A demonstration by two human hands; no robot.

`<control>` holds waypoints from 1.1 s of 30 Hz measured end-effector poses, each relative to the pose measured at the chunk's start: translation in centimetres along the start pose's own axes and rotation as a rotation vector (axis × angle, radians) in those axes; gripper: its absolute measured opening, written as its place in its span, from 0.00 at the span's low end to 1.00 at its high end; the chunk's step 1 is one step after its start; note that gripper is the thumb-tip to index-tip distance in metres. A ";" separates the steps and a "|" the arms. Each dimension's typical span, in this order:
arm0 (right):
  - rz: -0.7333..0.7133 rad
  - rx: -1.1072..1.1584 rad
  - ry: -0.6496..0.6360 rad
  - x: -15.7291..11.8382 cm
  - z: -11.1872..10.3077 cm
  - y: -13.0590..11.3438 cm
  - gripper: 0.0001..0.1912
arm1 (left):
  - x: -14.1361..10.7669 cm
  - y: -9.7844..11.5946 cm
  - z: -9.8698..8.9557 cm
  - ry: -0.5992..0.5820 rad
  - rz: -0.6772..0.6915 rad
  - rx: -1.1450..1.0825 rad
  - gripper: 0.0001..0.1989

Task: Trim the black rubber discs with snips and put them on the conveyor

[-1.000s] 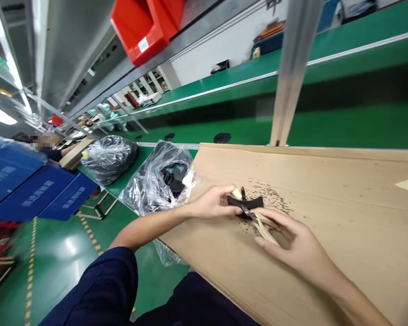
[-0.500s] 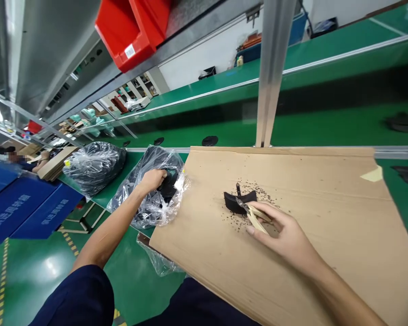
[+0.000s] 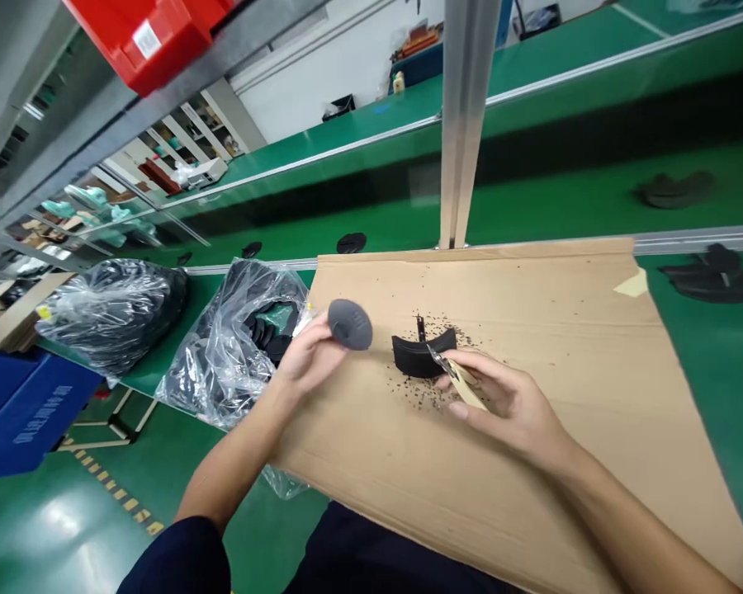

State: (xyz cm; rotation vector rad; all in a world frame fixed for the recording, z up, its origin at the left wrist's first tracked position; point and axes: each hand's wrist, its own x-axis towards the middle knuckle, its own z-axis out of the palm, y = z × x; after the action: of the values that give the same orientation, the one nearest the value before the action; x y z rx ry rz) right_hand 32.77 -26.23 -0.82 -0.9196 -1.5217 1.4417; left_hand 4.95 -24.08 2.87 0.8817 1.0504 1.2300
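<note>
At the centre of the frame, 1 round black disc (image 3: pixel 351 325) is hanging above the cardboard (image 3: pixel 570 363), the left hand (image 3: pixel 309 360) clamping only its rim, likely keeping its face uncovered. The right hand (image 3: pixel 526 406) is gripping cream-handled nippers (image 3: pixel 467 393) beside the curved black block (image 3: pixel 416 359).

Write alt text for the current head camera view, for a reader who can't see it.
The left hand holds up a dark disc while the right hand holds pliers at a curved black part on cardboard strewn with dark bits. An open plastic bag sits beside it.
</note>
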 end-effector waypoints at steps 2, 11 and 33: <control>-0.013 0.008 0.011 -0.1 -0.1 0.1 0.31 | 1.2 -0.9 2.2 -0.024 -0.091 -0.070 0.22; -0.056 -0.182 -0.020 -0.3 0.0 -0.2 0.23 | 2.1 -3.8 1.9 -0.179 -0.087 0.106 0.27; -0.068 -0.402 -0.164 -0.5 1.3 -1.1 0.22 | -0.2 -5.7 2.3 -0.263 0.768 0.873 0.16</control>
State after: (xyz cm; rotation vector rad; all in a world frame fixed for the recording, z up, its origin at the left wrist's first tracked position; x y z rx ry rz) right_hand 31.78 -27.30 0.25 -0.9881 -1.9931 1.2062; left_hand 8.84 -25.08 -1.79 2.2102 1.0622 1.1829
